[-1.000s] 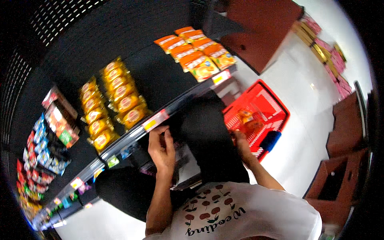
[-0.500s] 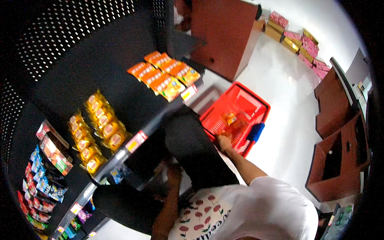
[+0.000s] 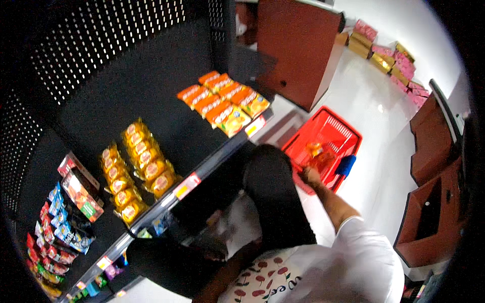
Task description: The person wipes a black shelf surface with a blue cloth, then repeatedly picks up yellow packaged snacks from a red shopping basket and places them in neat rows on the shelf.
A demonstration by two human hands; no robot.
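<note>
My right hand reaches into a red shopping basket on the white floor to my right. Its fingers are closed on an orange snack packet inside the basket. A blue item lies at the basket's near corner. My left hand is low by the underside of the black shelf, in shadow next to my dark trouser knee; its grip is unclear.
Orange packets and yellow packets lie in rows on the black shelf. Coloured bags fill the shelf at the left. A brown cabinet, brown boxes and pink and gold boxes stand around the floor.
My left hand has dropped from the shelf edge down under the shelf. My right hand stays at the basket, and my view has swung towards the basket.
</note>
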